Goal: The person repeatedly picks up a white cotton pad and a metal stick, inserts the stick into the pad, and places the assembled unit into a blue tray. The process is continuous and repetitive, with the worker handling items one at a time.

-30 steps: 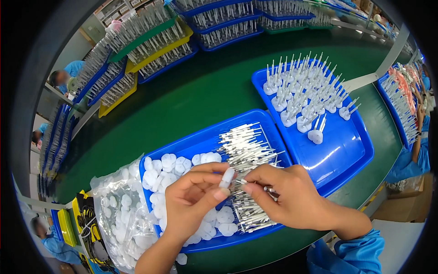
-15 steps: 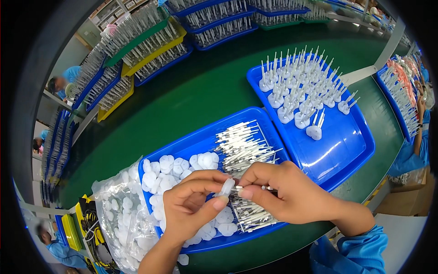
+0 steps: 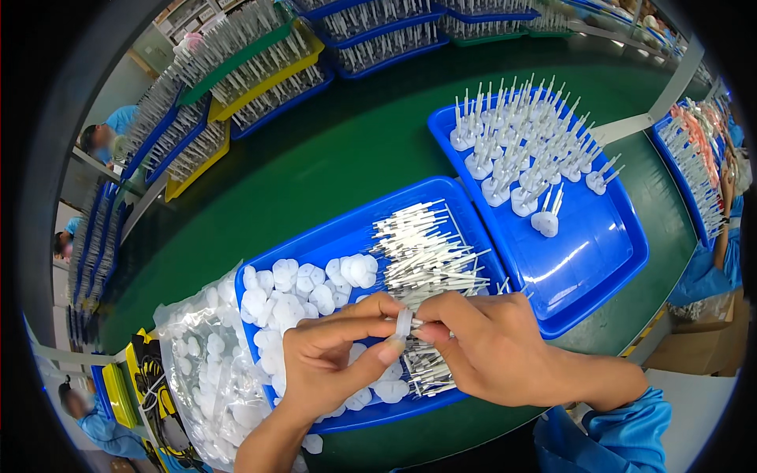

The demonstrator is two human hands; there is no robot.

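Over the near blue tray (image 3: 331, 240), my left hand (image 3: 327, 363) pinches a translucent white plastic disc (image 3: 404, 323), held on edge between thumb and fingers. My right hand (image 3: 505, 351) grips thin white rods and presses an end against the disc's face; the fingers mostly hide the rods, but tips (image 3: 505, 287) stick out behind the knuckles. The tray's left side carries loose white lobed discs (image 3: 290, 311), and its right side a heap of white rods (image 3: 430, 244). Discs with upright rods (image 3: 544, 223) stand in the second blue tray (image 3: 576, 260), to the right.
A clear plastic bag of white discs (image 3: 209, 363) lies left of the near tray on the green table (image 3: 315, 150). Stacked trays of rods (image 3: 260, 102) line the far side. Dark cables (image 3: 162, 402) hang at the lower left. Other people work left and right.
My right hand has come in closer to the disc, and its rods now sit nearer the disc face. The left hand has turned the disc more upright.
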